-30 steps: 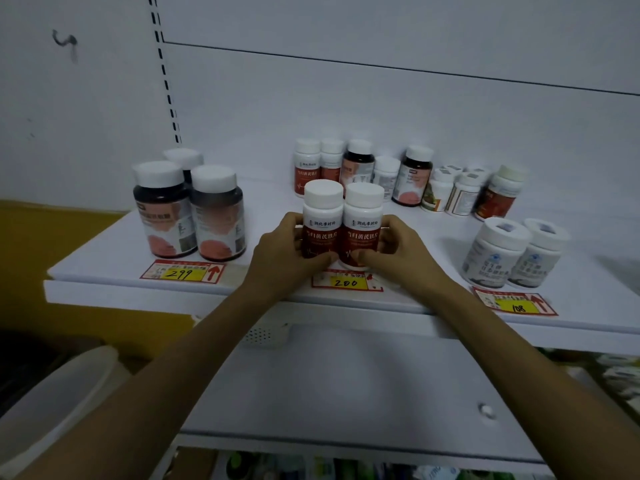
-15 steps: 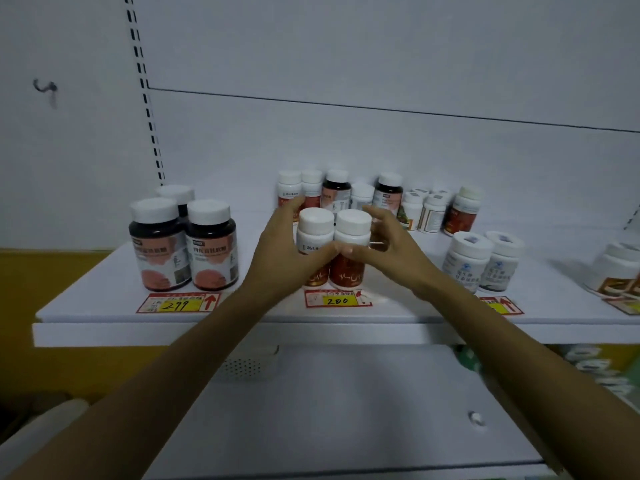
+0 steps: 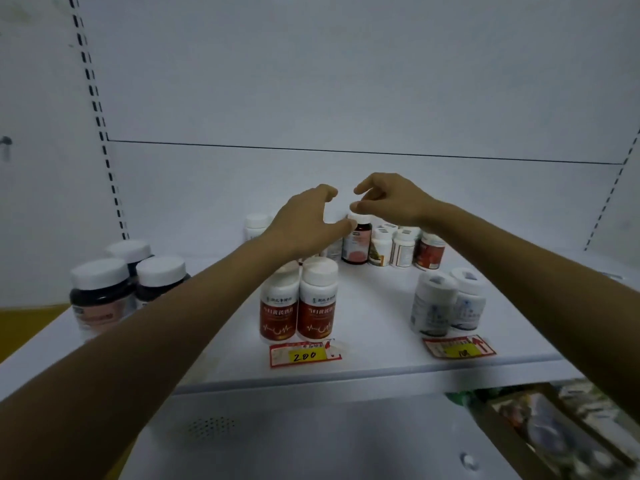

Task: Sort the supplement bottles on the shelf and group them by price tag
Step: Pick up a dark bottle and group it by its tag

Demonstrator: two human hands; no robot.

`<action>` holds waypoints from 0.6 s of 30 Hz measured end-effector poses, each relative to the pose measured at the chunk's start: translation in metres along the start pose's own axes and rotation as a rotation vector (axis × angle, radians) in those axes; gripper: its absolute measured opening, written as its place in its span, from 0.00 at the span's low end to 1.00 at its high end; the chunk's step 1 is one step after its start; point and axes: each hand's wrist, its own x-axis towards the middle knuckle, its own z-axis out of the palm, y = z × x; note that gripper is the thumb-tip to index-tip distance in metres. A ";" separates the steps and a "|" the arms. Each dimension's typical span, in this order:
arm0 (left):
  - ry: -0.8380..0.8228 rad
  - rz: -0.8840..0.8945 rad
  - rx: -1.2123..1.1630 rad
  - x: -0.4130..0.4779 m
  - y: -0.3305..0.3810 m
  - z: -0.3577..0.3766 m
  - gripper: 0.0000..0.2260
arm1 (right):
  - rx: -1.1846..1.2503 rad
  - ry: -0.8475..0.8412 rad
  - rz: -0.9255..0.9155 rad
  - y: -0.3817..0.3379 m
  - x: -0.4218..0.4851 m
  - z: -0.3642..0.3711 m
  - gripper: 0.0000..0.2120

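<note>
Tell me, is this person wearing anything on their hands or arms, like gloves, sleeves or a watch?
Nothing that shows. The left hand and right hand are bare, with no gloves, rings or watch visible. The left forearm and right forearm are bare too, and no sleeve reaches into view.

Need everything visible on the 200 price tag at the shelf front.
The price tag is a small rectangular label, paper or card by its look: red border, pale printed area, yellow patch handwritten "200". Its small print is unreadable. The upper right corner looks creased or lifted. It lies flat on the white shelf near the front edge, just before the two red-label bottles; whether their bases touch it is unclear. Nothing rests on it.
</note>
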 end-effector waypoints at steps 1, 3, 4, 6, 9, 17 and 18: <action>-0.035 -0.003 0.026 0.007 0.003 0.002 0.27 | -0.048 -0.027 -0.002 0.004 0.008 -0.005 0.20; -0.110 -0.018 0.077 0.020 0.008 0.009 0.27 | -0.149 -0.094 -0.016 0.014 0.023 -0.012 0.21; -0.145 -0.032 0.095 0.027 0.009 0.013 0.27 | -0.192 -0.129 -0.025 0.020 0.031 -0.014 0.21; -0.205 -0.066 0.128 0.040 0.008 0.022 0.27 | -0.263 -0.198 -0.044 0.033 0.048 -0.015 0.21; -0.266 -0.126 0.185 0.057 0.007 0.031 0.26 | -0.349 -0.264 -0.089 0.051 0.075 -0.011 0.23; -0.325 -0.207 0.287 0.080 0.007 0.044 0.25 | -0.470 -0.303 -0.123 0.091 0.130 0.022 0.24; -0.334 -0.213 0.300 0.081 0.006 0.045 0.25 | -0.477 -0.299 -0.126 0.094 0.133 0.025 0.23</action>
